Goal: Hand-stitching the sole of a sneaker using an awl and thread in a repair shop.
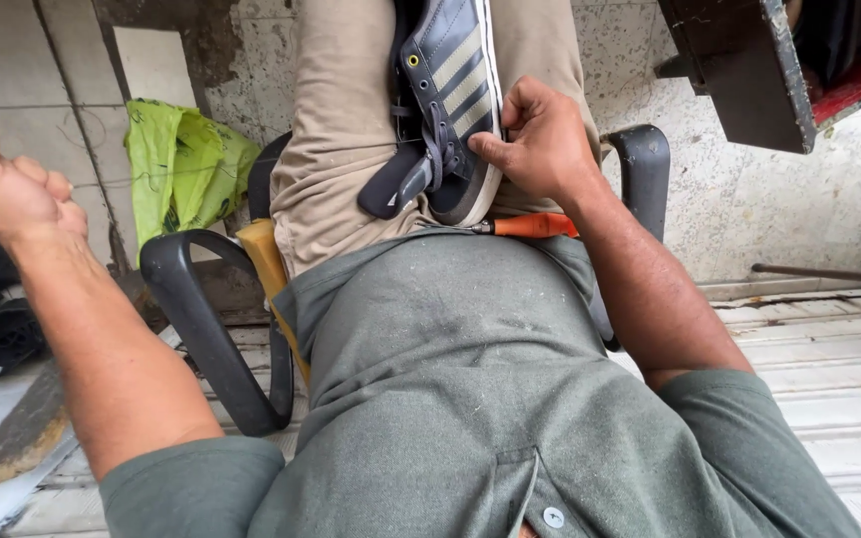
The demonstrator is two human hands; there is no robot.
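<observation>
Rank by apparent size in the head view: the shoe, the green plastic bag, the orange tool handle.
1. Shoe, on the lap, held by the right hand.
2. Green plastic bag, looks close to it but lies farther off, so unsure.
3. Orange tool handle, clearly smallest.

- The floor (251, 60) is speckled pale stone in large slabs, stained dark along one joint near the top.
- A chair with black curved armrests (196, 329) stands on it; yellow padding shows at the seat's left edge.
- A crumpled yellow-green plastic bag (186, 169) lies just beyond the left armrest.
- Pale ribbed boards (829, 359) run along the right side.
- A dark metal box (739, 70) with a red edge fills the upper right corner.
- Daylight is soft and even.
</observation>
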